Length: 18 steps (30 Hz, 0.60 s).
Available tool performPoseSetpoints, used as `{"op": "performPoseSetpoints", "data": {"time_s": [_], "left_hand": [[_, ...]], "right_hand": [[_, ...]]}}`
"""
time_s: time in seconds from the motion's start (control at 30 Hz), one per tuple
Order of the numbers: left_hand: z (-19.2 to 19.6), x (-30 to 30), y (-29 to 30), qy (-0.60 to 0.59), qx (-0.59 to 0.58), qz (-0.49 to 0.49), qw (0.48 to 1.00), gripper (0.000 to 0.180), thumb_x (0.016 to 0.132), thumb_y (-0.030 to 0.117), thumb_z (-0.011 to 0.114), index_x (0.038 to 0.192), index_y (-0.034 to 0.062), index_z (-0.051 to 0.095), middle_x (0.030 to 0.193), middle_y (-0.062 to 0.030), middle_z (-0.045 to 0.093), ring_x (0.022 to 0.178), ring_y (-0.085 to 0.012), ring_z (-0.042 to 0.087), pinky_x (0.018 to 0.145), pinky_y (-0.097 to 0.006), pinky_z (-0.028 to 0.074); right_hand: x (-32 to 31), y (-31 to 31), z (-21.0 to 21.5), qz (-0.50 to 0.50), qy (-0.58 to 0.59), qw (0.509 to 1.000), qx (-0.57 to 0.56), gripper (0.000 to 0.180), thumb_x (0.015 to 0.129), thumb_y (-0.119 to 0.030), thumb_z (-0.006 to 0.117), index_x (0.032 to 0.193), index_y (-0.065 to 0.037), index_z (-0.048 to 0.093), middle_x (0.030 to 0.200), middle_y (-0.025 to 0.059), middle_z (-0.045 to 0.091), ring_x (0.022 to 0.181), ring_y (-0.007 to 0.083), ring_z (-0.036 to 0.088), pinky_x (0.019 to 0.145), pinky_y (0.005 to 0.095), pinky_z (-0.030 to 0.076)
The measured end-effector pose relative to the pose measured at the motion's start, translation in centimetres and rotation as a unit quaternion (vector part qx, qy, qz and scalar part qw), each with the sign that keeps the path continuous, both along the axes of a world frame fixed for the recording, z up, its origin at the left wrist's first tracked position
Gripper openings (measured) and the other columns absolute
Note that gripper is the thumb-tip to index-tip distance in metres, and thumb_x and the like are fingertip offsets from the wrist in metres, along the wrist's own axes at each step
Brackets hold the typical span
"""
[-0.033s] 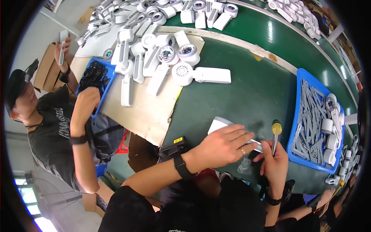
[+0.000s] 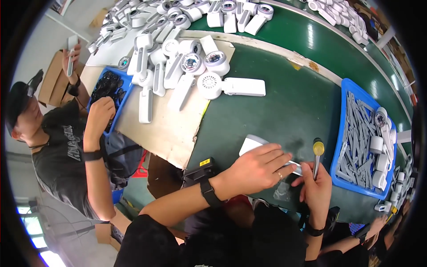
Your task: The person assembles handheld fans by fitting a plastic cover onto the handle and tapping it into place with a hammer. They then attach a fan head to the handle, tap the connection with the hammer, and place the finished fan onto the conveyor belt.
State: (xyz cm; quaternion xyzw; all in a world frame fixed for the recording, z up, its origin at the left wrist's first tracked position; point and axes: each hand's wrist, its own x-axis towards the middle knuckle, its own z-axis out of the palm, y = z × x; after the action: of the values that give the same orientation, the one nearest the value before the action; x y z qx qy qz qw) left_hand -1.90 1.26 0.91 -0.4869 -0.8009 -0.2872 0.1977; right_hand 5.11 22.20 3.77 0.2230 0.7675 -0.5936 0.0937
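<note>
My left hand (image 2: 258, 171) is closed over a white handheld fan (image 2: 251, 144), which lies low above the green table. One white end shows beyond the knuckles; most of the rest is covered by my fingers. At the fan's other end, near the fingertips, is my right hand (image 2: 318, 191), its fingers curled around a screwdriver (image 2: 318, 149). The yellow handle points up and the metal shaft runs down between thumb and fingers. Whether the right fingertips also touch the fan, I cannot tell.
Several white fans (image 2: 209, 85) lie on cardboard (image 2: 173, 138) at the left. To the right, a blue bin (image 2: 344, 133) holds grey strips (image 2: 358, 142) and white parts. On the left, a co-worker's hand (image 2: 101, 113) reaches over a blue bin of black parts (image 2: 109, 86).
The co-worker's hand over the black parts has shifted very slightly. My hands, the fan and the screwdriver stay in practically the same place.
</note>
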Motion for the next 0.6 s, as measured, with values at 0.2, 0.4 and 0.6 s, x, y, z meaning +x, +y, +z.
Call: {"op": "performPoseSetpoints", "data": {"time_s": [0.2, 0.4, 0.6], "left_hand": [[1.5, -0.5, -1.3, 0.013, -0.069, -0.025, 0.997, 0.040, 0.079, 0.011, 0.068, 0.118, 0.0046, 0.075, 0.116, -0.0133, 0.072, 0.105, -0.0271, 0.071, 0.106, -0.043, 0.054], [1.5, -0.8, -0.5, -0.009, -0.058, -0.050, 0.997, 0.042, 0.078, 0.008, 0.071, 0.119, 0.0037, 0.074, 0.112, -0.0117, 0.070, 0.097, -0.0284, 0.070, 0.100, -0.044, 0.056], [1.2, -1.1, -0.3, 0.006, -0.022, -0.058, 0.998, 0.029, 0.082, 0.007, 0.076, 0.110, 0.0037, 0.077, 0.106, -0.0103, 0.071, 0.092, -0.0271, 0.070, 0.096, -0.043, 0.058]], "right_hand": [[-0.5, -0.9, 0.3, 0.024, -0.002, 1.000, 0.007, 0.024, 0.108, -0.023, 0.062, 0.115, -0.002, 0.067, 0.072, 0.0069, 0.072, 0.042, 0.0060, 0.050, 0.039, 0.0232, 0.037], [1.0, 0.4, 1.3, 0.013, 0.006, 0.999, -0.042, 0.024, 0.109, -0.023, 0.059, 0.119, -0.002, 0.064, 0.070, 0.0046, 0.067, 0.042, 0.0058, 0.047, 0.041, 0.0226, 0.035], [4.7, 3.1, 1.6, -0.021, 0.045, 0.974, -0.221, 0.030, 0.115, -0.028, 0.041, 0.116, -0.003, 0.056, 0.069, 0.0041, 0.052, 0.039, 0.0092, 0.038, 0.038, 0.0233, 0.031]]}}
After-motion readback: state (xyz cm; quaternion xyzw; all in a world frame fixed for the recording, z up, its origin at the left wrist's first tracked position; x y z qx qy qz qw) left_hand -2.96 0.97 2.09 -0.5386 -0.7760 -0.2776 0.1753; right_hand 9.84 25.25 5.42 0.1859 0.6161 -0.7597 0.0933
